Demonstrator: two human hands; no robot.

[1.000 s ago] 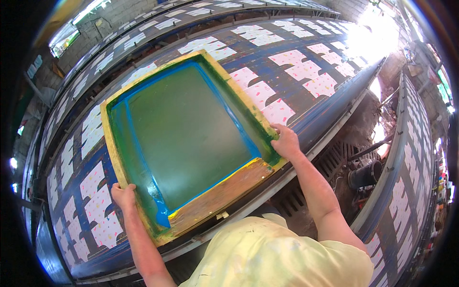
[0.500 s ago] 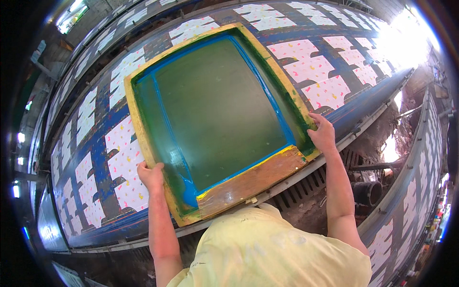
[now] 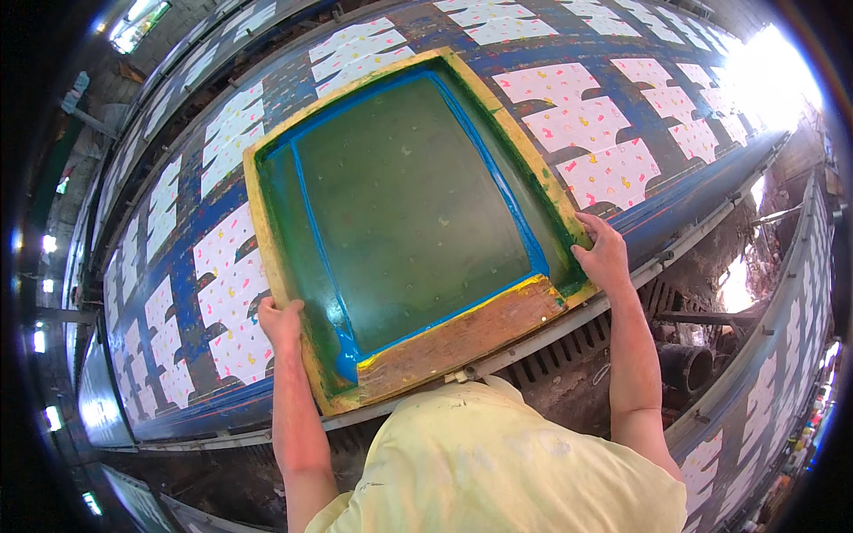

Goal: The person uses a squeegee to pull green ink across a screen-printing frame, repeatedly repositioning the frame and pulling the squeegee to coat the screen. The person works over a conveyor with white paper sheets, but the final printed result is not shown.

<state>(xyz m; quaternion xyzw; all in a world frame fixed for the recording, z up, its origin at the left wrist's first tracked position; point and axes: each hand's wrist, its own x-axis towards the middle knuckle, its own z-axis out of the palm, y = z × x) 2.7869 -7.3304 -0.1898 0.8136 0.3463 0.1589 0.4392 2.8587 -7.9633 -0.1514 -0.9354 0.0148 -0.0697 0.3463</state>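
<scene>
Between my hands is a screen printing frame (image 3: 264, 233) with a yellowed wooden rim and a dark green mesh (image 3: 400, 204). Blue ink or tape lines edge the mesh, and a blue smear sits in the near left corner. A worn brown wooden board (image 3: 462, 339) spans its near side. My left hand (image 3: 283, 323) grips the left rim near the front, thumb on top. On the opposite rim, my right hand (image 3: 604, 254) has its thumb and fingers closed round the wood. Faint spots show through the mesh; whether the frame touches the surface beneath, I cannot tell.
Rows of white cut fabric pieces (image 3: 582, 124) with pink and yellow prints lie on the long, blue-stained table (image 3: 702, 178). A metal rail (image 3: 524, 349) runs along its near edge. Another printing table (image 3: 764, 355) stands at right, with a dark round pipe or bucket (image 3: 686, 367) between.
The frame sits slightly differently against the fabric rows, and the view has shifted a little. Its mesh looks less glossy, with spots now showing through. Both hands keep their hold.
</scene>
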